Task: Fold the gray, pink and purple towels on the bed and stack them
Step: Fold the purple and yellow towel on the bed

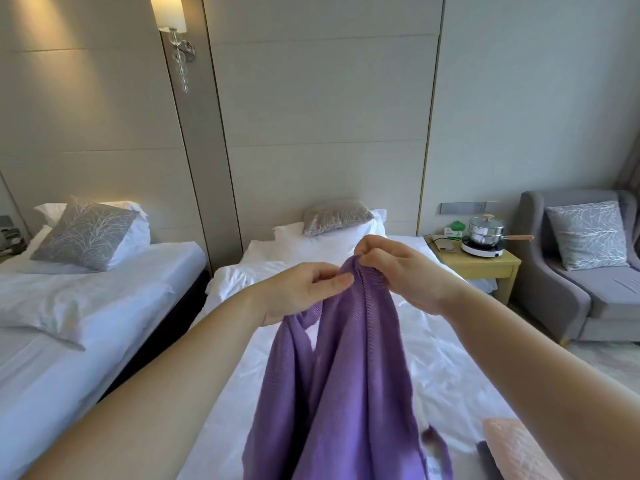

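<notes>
A thin, soft purple knit towel hangs in the middle of the frame, lifted above the white-sheeted bed and trailing out past the lower edge. The right hand has its grip clamped on a bunched part of the top edge, thumb and fingers pinching the cloth. The left hand, just beside it, pinches the same edge between thumb and fingertips. The cloth looks light and limp, so it will likely sag and twist wherever it is unsupported. The best hold is probably the two top corners, drawn apart to open it flat. A pale pink textured towel lies on the bed at lower right.
</notes>
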